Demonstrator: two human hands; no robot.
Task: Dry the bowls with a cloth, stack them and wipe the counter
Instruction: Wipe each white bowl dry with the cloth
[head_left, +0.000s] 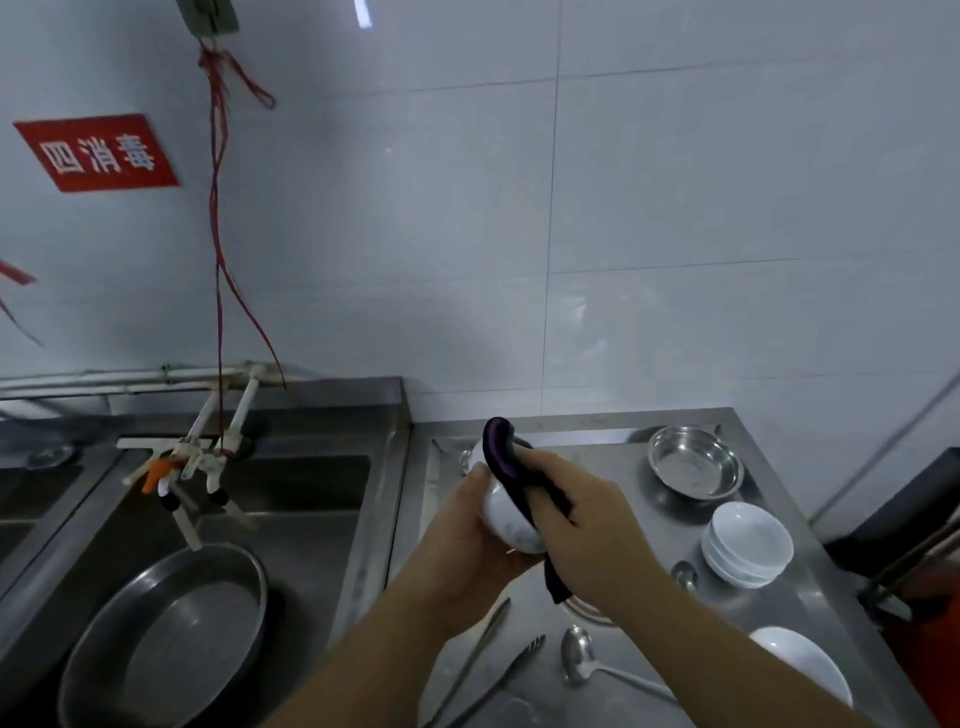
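My left hand (462, 525) grips a white bowl (506, 522), tilted on its side above the steel counter (613, 452). My right hand (576, 525) holds a dark purple cloth (501, 457) against the bowl, draped over its rim and hanging down below my palm. A stack of white bowls (745, 543) stands on the counter to the right. Another white bowl (802, 667) sits near the counter's front right edge, partly hidden by my right forearm.
A steel dish (696, 460) rests at the back of the counter. Tongs (483, 670), a ladle (579, 657) and a small spoon (684, 574) lie at the front. Left is a sink (311, 499) with taps (202, 462) and a large steel basin (166, 639).
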